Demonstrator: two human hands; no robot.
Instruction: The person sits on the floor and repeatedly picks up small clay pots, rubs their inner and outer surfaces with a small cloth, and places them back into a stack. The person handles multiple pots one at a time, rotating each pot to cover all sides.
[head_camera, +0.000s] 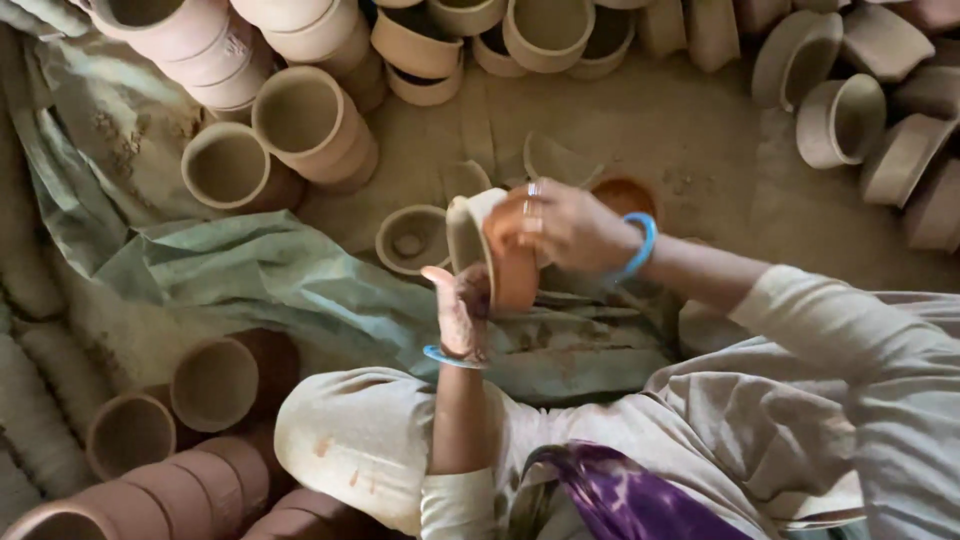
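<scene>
I hold a small clay pot on its side in front of me, its open mouth turned left. My right hand, with rings and a blue bangle, grips its orange-stained base. My left hand, also with a blue bangle, cups the pot from below at the rim. Just behind the pot, a clay bowl with a lump inside sits on the ground. An orange-coloured dish lies partly hidden behind my right hand.
Stacks of unfired clay pots ring the sandy floor at the top, with more pots at lower left and others at upper right. A green plastic sheet covers the ground on the left. My lap fills the bottom.
</scene>
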